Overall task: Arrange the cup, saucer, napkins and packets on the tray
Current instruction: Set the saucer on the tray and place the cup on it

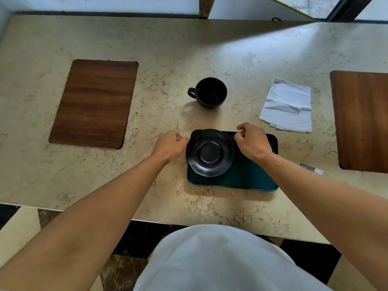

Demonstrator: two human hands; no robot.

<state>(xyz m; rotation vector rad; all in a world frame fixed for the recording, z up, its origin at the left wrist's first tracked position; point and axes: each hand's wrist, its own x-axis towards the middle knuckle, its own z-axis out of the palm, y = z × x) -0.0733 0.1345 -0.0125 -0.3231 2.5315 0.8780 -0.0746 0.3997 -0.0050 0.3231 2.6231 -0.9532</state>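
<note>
My left hand (171,144) and right hand (252,141) seem to pinch opposite rims of the stiff, breakable saucer (210,153) on the tray (252,177).

I see both grips, left (171,144) and right (253,141), pinching the rim of the round black saucer (210,153) on the dark green rectangular tray (252,175), with the black cup (211,93) and white paper napkins (288,106) beyond on the beige marble desk (168,59).
</note>
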